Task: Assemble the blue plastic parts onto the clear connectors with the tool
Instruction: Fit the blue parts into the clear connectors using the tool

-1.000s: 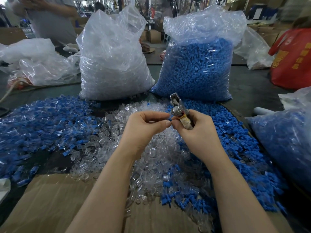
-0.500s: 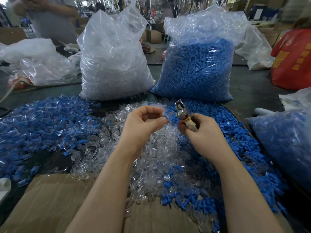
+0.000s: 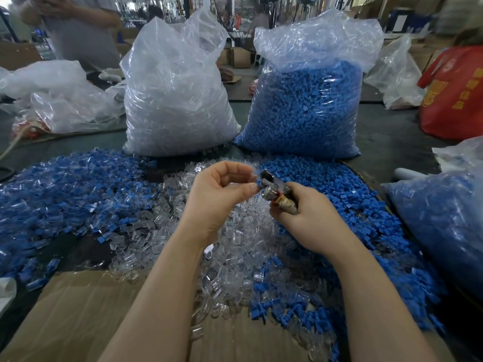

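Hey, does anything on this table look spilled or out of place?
Nothing looks wrong. Loose blue parts and clear connectors lie in work piles on the table; both big bags stand upright behind them.

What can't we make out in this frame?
- Head view: piece pinched by left hand against the tool; fingertips cover it, too small.
- Tool handle, hidden in right hand.
- Whether a blue part is seated: unclear.
- Blue bag, cut by right edge.
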A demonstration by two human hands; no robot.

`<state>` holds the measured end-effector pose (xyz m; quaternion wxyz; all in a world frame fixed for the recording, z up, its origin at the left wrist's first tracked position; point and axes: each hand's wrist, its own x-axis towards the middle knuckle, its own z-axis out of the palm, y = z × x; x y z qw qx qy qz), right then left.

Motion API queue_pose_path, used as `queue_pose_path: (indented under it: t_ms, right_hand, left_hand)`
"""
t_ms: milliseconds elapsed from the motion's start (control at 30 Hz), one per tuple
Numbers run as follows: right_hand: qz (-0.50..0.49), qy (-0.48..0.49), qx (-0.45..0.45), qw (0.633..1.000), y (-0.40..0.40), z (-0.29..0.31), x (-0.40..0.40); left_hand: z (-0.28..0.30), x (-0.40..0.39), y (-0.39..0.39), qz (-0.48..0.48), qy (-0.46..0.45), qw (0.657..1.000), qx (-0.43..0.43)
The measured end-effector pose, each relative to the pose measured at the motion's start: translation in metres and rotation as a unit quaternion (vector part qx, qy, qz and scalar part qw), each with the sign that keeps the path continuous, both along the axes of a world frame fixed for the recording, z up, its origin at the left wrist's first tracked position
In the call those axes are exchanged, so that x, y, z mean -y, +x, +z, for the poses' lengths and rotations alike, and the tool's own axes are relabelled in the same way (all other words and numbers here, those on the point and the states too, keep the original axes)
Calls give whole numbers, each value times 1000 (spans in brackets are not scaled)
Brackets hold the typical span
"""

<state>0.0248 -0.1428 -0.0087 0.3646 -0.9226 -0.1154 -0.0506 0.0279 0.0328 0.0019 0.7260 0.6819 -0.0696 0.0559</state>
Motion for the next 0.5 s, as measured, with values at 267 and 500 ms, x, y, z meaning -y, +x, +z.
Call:
queue_pose_path:
  t_ms: [267, 500]
  right_hand:
    - [-22, -44, 21, 999, -2, -1, -2]
    - [-31, -71, 29, 997, -1, -3, -4]
  left_hand:
    - [3, 0, -2, 5, 3, 1000, -1]
    - [2, -2, -1, 1, 26, 1000, -11]
